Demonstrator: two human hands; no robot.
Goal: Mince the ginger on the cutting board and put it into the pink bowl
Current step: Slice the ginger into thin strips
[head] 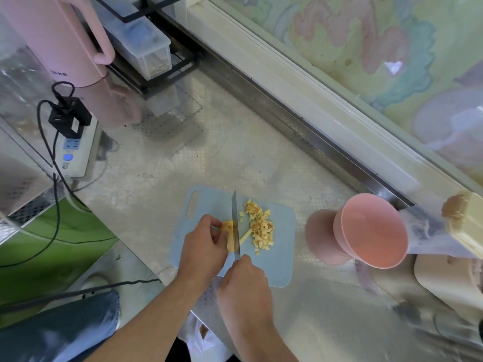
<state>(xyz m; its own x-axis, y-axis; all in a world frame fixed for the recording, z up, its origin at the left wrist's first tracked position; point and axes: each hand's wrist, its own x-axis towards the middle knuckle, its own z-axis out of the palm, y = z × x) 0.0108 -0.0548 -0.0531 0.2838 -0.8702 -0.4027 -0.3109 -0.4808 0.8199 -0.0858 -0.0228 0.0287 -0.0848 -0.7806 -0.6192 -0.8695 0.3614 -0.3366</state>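
A light blue cutting board (pixel 282 267) lies on the steel counter. On it my left hand (pixel 202 246) grips a yellow ginger piece (pixel 231 231), fingers curled over its left side. My right hand (pixel 244 283) holds the handle of a knife (pixel 235 220); the blade stands edge-down against the ginger's right side. A pile of diced ginger (pixel 261 228) and one thin strip lie right of the blade. The pink bowl (pixel 373 231) stands on the counter to the right of the board, with nothing in it that I can see.
A pink kettle (pixel 60 40) and a clear container on a black rack (pixel 146 45) stand at the back left. A power strip (pixel 75 150) with black cables sits at the left. Beige containers (pixel 465 228) crowd the right edge. A window sill runs behind.
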